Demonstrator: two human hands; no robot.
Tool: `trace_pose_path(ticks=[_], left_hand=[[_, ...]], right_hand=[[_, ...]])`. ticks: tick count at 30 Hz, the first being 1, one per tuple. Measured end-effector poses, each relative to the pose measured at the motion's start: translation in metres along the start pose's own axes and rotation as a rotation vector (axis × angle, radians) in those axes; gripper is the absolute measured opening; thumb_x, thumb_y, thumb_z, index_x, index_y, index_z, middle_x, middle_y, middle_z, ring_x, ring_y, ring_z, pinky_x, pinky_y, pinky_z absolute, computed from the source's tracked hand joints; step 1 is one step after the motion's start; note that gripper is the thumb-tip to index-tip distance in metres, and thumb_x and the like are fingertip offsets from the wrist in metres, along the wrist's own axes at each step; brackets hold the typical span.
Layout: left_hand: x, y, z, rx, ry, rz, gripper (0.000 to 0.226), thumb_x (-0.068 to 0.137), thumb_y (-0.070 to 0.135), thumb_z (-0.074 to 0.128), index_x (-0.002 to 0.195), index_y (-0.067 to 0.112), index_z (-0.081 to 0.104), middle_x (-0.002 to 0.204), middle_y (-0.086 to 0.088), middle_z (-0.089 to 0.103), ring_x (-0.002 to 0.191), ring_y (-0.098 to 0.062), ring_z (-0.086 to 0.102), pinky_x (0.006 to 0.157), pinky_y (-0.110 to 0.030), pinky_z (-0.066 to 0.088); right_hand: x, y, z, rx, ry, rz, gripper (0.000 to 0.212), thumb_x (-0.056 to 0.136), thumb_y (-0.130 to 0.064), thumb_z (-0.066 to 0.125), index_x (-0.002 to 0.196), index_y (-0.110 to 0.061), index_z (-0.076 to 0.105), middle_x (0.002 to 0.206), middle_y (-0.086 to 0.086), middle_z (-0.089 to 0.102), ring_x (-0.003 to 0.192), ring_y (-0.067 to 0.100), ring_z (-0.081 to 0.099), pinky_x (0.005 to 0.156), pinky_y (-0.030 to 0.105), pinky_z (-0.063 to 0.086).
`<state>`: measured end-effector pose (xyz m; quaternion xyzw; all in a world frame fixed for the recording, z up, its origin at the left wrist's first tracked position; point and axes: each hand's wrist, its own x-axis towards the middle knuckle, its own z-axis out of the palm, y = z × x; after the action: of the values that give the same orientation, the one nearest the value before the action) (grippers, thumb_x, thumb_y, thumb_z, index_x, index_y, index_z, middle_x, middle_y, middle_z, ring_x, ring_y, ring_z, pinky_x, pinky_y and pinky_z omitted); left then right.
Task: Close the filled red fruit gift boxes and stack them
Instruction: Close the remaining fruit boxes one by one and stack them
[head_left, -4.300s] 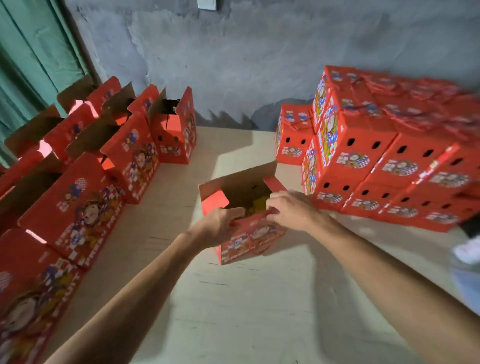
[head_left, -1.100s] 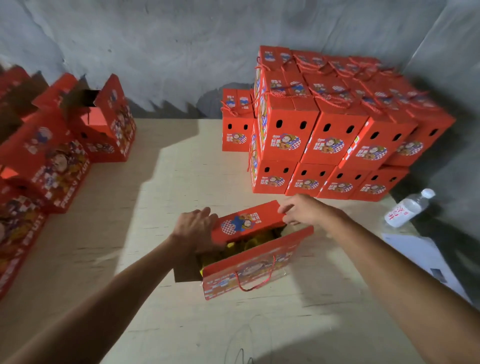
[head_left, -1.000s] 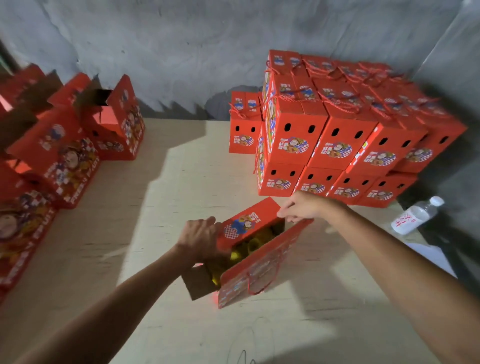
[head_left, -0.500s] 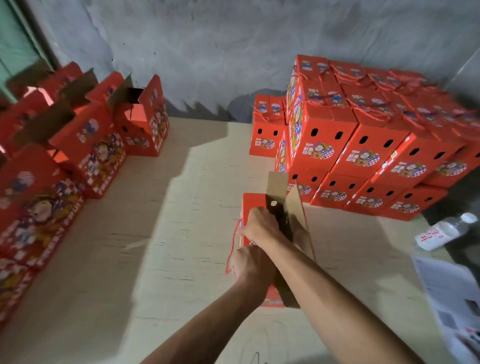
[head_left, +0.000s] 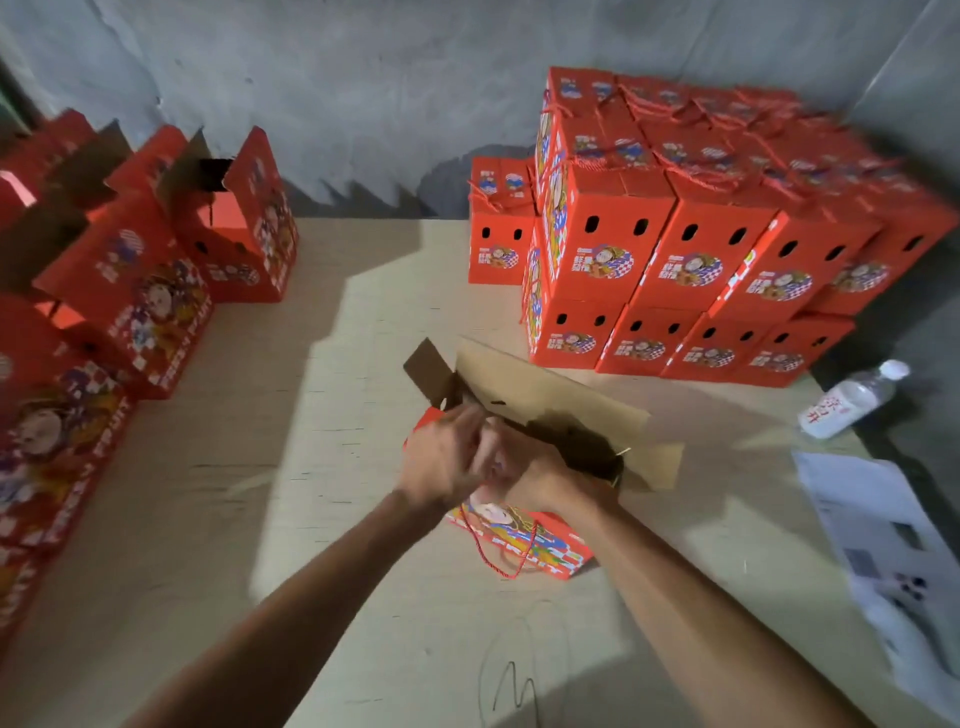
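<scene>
Mid-tabletop: red printed cardboard fruit gift box, brown flaps up. Left hand and right hand bunched over its top, blurred; fingers' grip cannot tell. Risks: red cord handle snagging under flap; box tipping, spilling fruit. Stack of closed red boxes far-right corner.

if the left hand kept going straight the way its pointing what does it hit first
Most likely the raised brown flap of the box it works on: the left hand points up and right, toward it. The stack of closed boxes lies further along. Motion blur and one view make depth uncertain.
</scene>
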<state>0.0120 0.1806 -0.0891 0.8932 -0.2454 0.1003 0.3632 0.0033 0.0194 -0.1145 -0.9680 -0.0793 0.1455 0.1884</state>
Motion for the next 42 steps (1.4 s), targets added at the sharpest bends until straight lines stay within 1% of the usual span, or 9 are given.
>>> trace_pose_path(ticks=[7, 10, 14, 22, 27, 32, 36, 39, 42], left_hand=[[-0.011, -0.037, 0.024, 0.048, -0.103, -0.122, 0.023, 0.108, 0.032, 0.039, 0.091, 0.025, 0.052, 0.082, -0.007, 0.066, 0.076, -0.037, 0.063, 0.057, -0.037, 0.036], [-0.017, -0.037, 0.024, 0.112, -0.007, -0.132, 0.031, 0.107, 0.037, 0.043, 0.079, 0.024, 0.047, 0.073, -0.007, 0.066, 0.069, -0.04, 0.062, 0.052, -0.037, 0.035], [-0.018, -0.033, 0.028, 0.341, -0.031, -0.074, 0.046, 0.104, 0.046, 0.046, 0.069, 0.02, 0.06, 0.072, 0.002, 0.07, 0.066, -0.025, 0.067, 0.048, -0.024, 0.032], [-0.023, 0.012, 0.067, 0.381, -0.088, -0.189, 0.055, 0.105, 0.037, 0.039, 0.061, 0.015, 0.062, 0.066, -0.006, 0.069, 0.064, -0.031, 0.067, 0.061, -0.034, 0.042], [-0.013, 0.01, 0.065, 0.432, -0.151, -0.267, 0.062, 0.104, 0.043, 0.032, 0.066, 0.009, 0.067, 0.067, -0.011, 0.07, 0.066, -0.033, 0.068, 0.057, -0.032, 0.031], [-0.013, 0.011, 0.065, 0.445, -0.136, -0.286, 0.061, 0.103, 0.043, 0.033, 0.057, 0.011, 0.056, 0.054, -0.005, 0.058, 0.048, -0.027, 0.053, 0.049, -0.029, 0.023], [-0.016, 0.011, 0.065, 0.455, -0.173, -0.298, 0.062, 0.104, 0.044, 0.031, 0.056, 0.011, 0.052, 0.047, 0.003, 0.041, 0.043, -0.021, 0.041, 0.047, -0.028, 0.021], [-0.015, 0.01, 0.066, 0.454, -0.179, -0.309, 0.065, 0.104, 0.048, 0.028, 0.056, 0.011, 0.052, 0.047, 0.004, 0.041, 0.038, -0.01, 0.032, 0.045, -0.026, 0.017], [-0.014, 0.008, 0.069, 0.457, -0.178, -0.316, 0.068, 0.103, 0.05, 0.026, 0.061, 0.011, 0.063, 0.057, -0.002, 0.06, 0.046, -0.019, 0.05, 0.051, -0.029, 0.028]], right_hand=[[-0.025, -0.021, 0.033, 0.066, 0.23, -0.202, 0.065, 0.077, -0.076, 0.063, 0.122, -0.03, 0.057, 0.12, -0.014, 0.066, 0.1, 0.008, 0.06, 0.084, 0.02, 0.049], [-0.041, 0.002, 0.03, 0.071, 0.372, -0.197, 0.024, 0.1, -0.048, 0.048, 0.092, -0.026, 0.055, 0.092, -0.011, 0.059, 0.085, 0.012, 0.058, 0.074, 0.033, 0.051], [-0.046, 0.028, 0.028, -0.116, 0.635, 0.036, 0.039, 0.102, -0.028, 0.048, 0.07, -0.012, 0.064, 0.076, 0.004, 0.057, 0.072, 0.028, 0.059, 0.063, 0.042, 0.048], [-0.026, 0.021, 0.026, -0.156, 0.589, 0.212, 0.061, 0.107, -0.043, 0.041, 0.051, -0.018, 0.048, 0.055, 0.007, 0.066, 0.052, 0.032, 0.063, 0.062, 0.033, 0.029], [-0.039, 0.018, 0.027, -0.054, 0.929, 0.109, 0.045, 0.103, -0.025, 0.059, 0.061, -0.009, 0.064, 0.064, 0.006, 0.06, 0.059, 0.029, 0.057, 0.056, 0.033, 0.036], [-0.063, 0.038, 0.004, 0.35, 1.391, 0.323, 0.028, 0.1, -0.025, 0.065, 0.116, -0.002, 0.061, 0.116, 0.013, 0.06, 0.109, 0.028, 0.057, 0.093, 0.037, 0.047], [-0.063, 0.057, -0.024, 0.915, 1.043, 0.743, 0.058, 0.106, -0.053, 0.04, 0.141, -0.008, 0.049, 0.138, 0.015, 0.059, 0.126, 0.026, 0.058, 0.091, 0.031, 0.046], [-0.07, 0.029, 0.0, 0.52, 0.908, 0.4, 0.047, 0.11, -0.04, 0.038, 0.142, -0.011, 0.057, 0.128, 0.005, 0.067, 0.116, 0.003, 0.063, 0.083, 0.012, 0.045], [-0.069, 0.016, 0.036, 0.059, 0.712, 0.261, 0.05, 0.107, -0.043, 0.046, 0.15, -0.018, 0.051, 0.159, 0.002, 0.044, 0.143, 0.017, 0.045, 0.099, 0.035, 0.051]])
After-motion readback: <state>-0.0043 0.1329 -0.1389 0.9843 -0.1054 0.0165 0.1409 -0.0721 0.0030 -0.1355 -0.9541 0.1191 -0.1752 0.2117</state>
